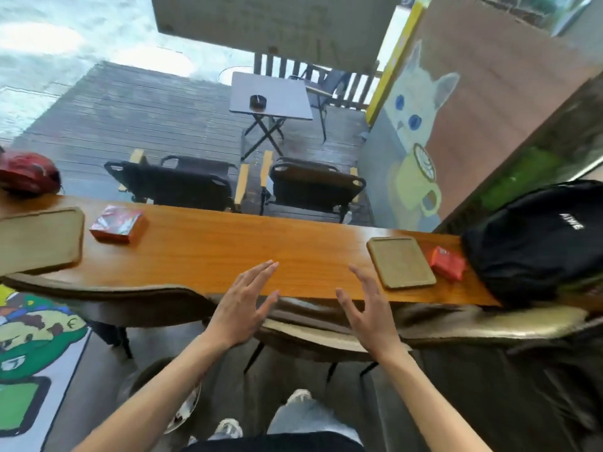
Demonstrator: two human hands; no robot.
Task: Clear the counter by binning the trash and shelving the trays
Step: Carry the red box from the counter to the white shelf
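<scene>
Trays and red packets wait on worktop

Tray (400,261) near the right hand (365,308) looks stiff and light: grip its raised rim. Beside it, a red packet (447,263) should crush easily. Another tray (39,239) and red box (117,223) lie left. Both hands, the left hand (244,305) too, hover empty with fingers spread above the worktop (228,246).

Empty hands (303,308) — above counter (208,249)
</scene>
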